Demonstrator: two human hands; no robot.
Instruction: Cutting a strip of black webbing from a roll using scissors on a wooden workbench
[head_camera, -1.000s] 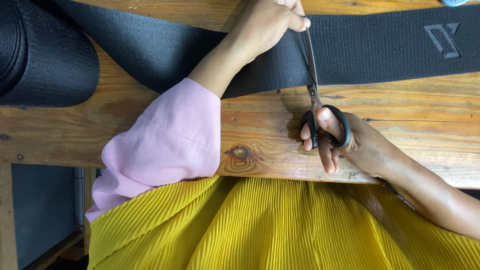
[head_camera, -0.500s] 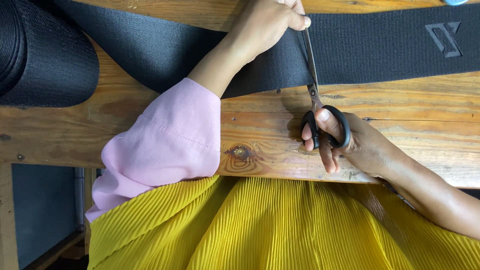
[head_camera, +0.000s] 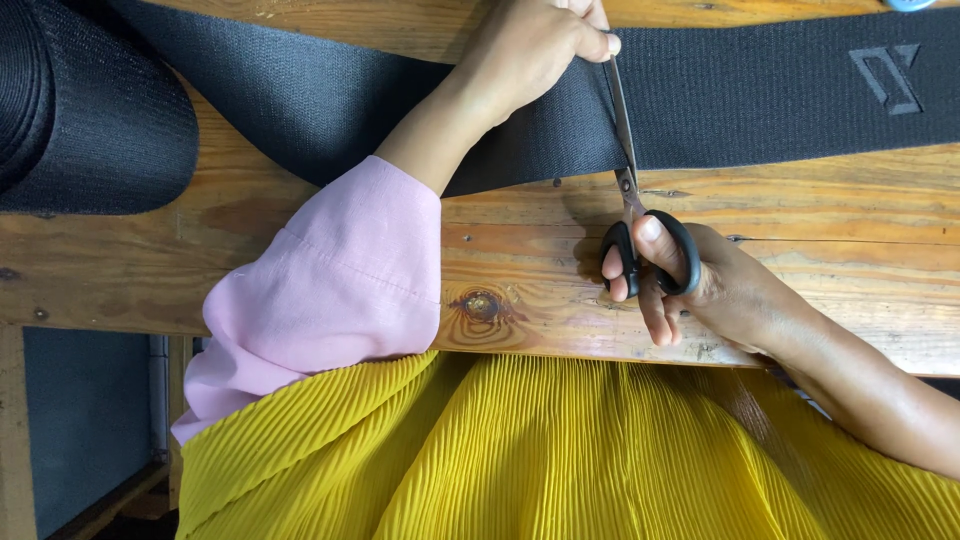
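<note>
Wooden workbench (head_camera: 820, 215) carrying a wide black webbing band (head_camera: 760, 95), with scissors cutting across it.

Landmark is the band: it is lying flat across the far side of the bench, running from a thick black roll (head_camera: 80, 110) at its left end out past the right edge of view, an embossed angular mark (head_camera: 888, 75) showing near its right end. Left hand (head_camera: 535, 50) is pressing down on the band just left of the cut line, fingers curled and pinching its far edge, pink sleeve (head_camera: 320, 290) trailing back over the bench. Right hand (head_camera: 700, 285) is sitting on bare wood just nearer than the band, thumb and fingers threaded through the black loops of the scissors (head_camera: 640, 215), gripping them; blades are pointing away across the band, nearly closed, tips beside the left thumb. Yellow pleated fabric (head_camera: 560, 450) is filling the near side below the bench edge.
</note>
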